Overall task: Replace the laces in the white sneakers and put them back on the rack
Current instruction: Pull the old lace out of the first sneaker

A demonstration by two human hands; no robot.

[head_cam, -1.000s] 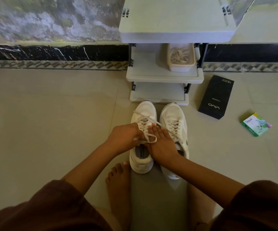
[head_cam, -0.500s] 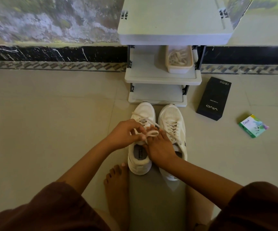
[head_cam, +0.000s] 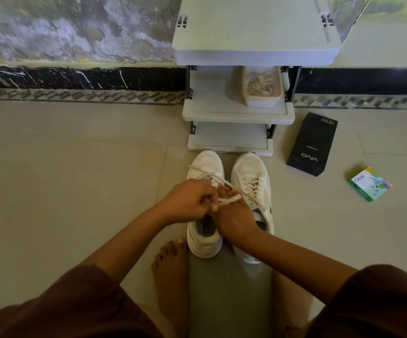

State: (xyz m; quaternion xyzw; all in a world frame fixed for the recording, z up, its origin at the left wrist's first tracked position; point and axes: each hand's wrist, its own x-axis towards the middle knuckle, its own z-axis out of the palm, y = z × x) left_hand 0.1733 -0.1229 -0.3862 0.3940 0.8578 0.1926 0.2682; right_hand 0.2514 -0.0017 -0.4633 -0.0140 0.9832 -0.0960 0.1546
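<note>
Since a second ago the lace loop (head_cam: 229,199) has flattened and now points rightward, and the left hand (head_cam: 187,201) has closed up against the right hand (head_cam: 234,217). The left hand, curled, pinches the loop's base above the tongue of the left-side sneaker (head_cam: 206,164), which stands toe toward the rack (head_cam: 236,113), just beside the laced right-side sneaker (head_cam: 250,172); the right hand's fingers (head_cam: 222,190) lie stretched under the loop, and I cannot tell whether they grip it. The loop runs across the shoe's length with its end nearer the right hand, which seems better placed to pull.
</note>
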